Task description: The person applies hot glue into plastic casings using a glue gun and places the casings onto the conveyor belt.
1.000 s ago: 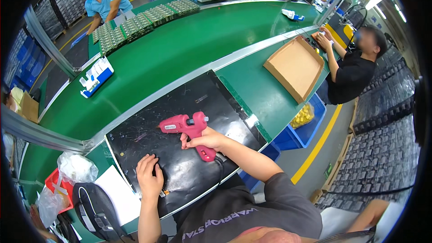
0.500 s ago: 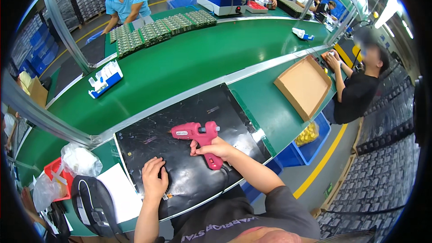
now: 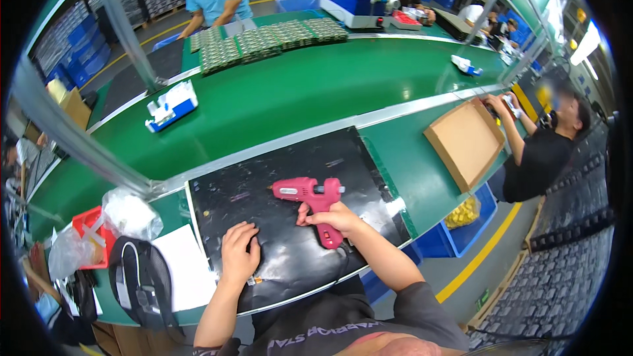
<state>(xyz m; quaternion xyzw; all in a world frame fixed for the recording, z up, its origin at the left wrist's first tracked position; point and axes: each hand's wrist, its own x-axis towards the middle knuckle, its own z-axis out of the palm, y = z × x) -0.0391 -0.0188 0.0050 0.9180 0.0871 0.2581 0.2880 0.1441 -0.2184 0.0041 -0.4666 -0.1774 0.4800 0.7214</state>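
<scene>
Pink glue gun [image 3: 297,190] sits in the right hand [image 3: 337,219], whose fingers wrap its handle, with the nozzle pointing left, toward the area beyond the left hand [image 3: 239,256]. That left hand lies palm down and unclenched on the black mat [image 3: 297,151], which covers part of the table [image 3: 403,145] beneath both hands. Left of the left hand are a white sheet [image 3: 184,267] and a black bag [image 3: 140,280]; a shallow cardboard box [image 3: 465,145] rests beyond the right hand, farther right.
</scene>
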